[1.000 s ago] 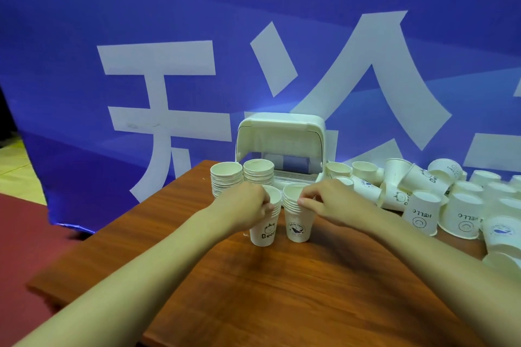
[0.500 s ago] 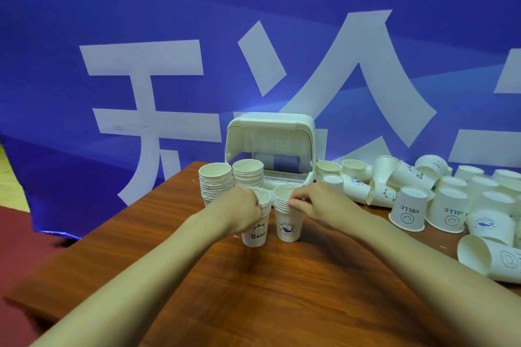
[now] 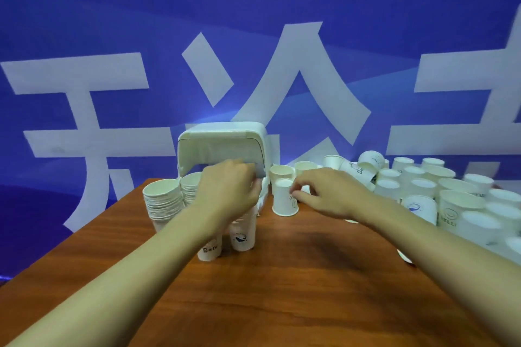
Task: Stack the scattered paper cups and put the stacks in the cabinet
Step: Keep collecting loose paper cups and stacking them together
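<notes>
Two short stacks stand at the table's middle, a "Bear" cup stack (image 3: 210, 248) and a whale-print cup stack (image 3: 242, 236). My left hand (image 3: 228, 191) curls over their tops and hides the rims; its fingers seem to grip the whale-print stack. To the right, my right hand (image 3: 324, 197) pinches the side of a single upside-down cup (image 3: 283, 203) with thumb and forefinger. Behind both hands the white cabinet (image 3: 222, 144) stands with its lid flipped up. Two taller stacks (image 3: 162, 203) stand at its left.
Several loose paper cups (image 3: 423, 186), upright, inverted or tipped, crowd the right side of the wooden table (image 3: 282, 290). A blue banner with white characters (image 3: 253, 36) hangs right behind the table. The table's left edge runs diagonally near the tall stacks.
My right hand let go of the whale-print stack and moved right to the upside-down cup. My left hand shifted from the "Bear" cup's rim to over both short stacks.
</notes>
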Action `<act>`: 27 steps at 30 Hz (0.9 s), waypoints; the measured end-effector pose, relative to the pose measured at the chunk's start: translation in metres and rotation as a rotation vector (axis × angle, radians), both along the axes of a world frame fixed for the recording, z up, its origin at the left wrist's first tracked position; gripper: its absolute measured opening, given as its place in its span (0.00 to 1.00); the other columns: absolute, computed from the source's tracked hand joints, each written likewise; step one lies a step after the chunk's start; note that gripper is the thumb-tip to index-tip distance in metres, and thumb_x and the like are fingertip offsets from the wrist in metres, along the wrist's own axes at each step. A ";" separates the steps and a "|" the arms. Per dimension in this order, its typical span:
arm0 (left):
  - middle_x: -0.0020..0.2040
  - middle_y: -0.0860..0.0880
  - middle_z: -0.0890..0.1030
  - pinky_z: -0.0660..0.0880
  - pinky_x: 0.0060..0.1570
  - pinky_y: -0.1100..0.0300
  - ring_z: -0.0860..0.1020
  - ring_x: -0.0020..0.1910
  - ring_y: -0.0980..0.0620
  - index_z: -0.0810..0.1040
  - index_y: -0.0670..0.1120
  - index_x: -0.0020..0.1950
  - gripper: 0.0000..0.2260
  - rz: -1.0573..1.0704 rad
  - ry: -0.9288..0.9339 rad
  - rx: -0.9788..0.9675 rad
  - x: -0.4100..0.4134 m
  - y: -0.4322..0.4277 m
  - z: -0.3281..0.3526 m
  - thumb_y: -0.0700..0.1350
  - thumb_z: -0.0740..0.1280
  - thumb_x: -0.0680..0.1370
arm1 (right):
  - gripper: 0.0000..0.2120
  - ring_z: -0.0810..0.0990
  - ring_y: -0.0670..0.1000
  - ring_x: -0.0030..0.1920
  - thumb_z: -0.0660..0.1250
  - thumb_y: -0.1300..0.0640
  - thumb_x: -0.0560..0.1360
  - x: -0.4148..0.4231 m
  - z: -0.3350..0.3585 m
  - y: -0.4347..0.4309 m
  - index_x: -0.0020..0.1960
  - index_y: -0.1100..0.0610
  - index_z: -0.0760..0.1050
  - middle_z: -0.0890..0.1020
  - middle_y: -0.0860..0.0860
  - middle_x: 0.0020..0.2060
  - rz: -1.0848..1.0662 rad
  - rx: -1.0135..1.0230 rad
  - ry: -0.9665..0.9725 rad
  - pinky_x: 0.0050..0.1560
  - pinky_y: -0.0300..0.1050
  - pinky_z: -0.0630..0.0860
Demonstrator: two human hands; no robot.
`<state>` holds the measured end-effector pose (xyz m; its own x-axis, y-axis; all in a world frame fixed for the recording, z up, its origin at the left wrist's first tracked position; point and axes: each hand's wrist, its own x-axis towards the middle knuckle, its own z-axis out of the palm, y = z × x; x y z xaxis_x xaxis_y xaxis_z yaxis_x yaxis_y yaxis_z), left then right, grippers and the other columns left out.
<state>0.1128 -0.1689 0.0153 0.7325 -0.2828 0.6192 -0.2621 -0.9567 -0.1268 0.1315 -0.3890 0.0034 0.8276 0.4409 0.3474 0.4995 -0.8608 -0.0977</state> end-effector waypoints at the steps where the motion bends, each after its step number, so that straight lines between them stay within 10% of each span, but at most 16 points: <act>1: 0.47 0.52 0.81 0.72 0.35 0.57 0.78 0.44 0.49 0.80 0.52 0.50 0.11 -0.046 0.013 0.004 0.007 -0.016 -0.001 0.54 0.60 0.78 | 0.10 0.78 0.46 0.47 0.61 0.45 0.80 -0.004 0.002 -0.019 0.55 0.43 0.80 0.82 0.42 0.48 -0.046 -0.085 0.013 0.47 0.47 0.76; 10: 0.61 0.47 0.74 0.68 0.43 0.53 0.74 0.59 0.45 0.70 0.48 0.64 0.16 0.027 0.291 0.210 0.095 -0.103 -0.053 0.49 0.64 0.77 | 0.24 0.67 0.49 0.68 0.69 0.52 0.69 -0.039 -0.008 -0.128 0.65 0.45 0.77 0.73 0.45 0.67 -0.151 -0.678 0.313 0.60 0.48 0.73; 16: 0.64 0.44 0.71 0.70 0.58 0.46 0.72 0.63 0.41 0.68 0.48 0.67 0.19 0.116 0.364 0.312 0.127 -0.107 -0.070 0.47 0.63 0.77 | 0.16 0.70 0.52 0.65 0.73 0.48 0.71 -0.033 -0.024 -0.145 0.57 0.52 0.82 0.76 0.49 0.66 -0.155 -0.813 0.291 0.61 0.53 0.74; 27: 0.59 0.45 0.77 0.68 0.43 0.54 0.70 0.62 0.45 0.69 0.46 0.63 0.15 0.125 0.354 0.209 0.133 -0.104 -0.074 0.43 0.63 0.77 | 0.15 0.74 0.43 0.63 0.66 0.34 0.74 -0.016 -0.033 -0.149 0.49 0.42 0.83 0.67 0.35 0.72 -0.192 -0.183 0.138 0.49 0.44 0.71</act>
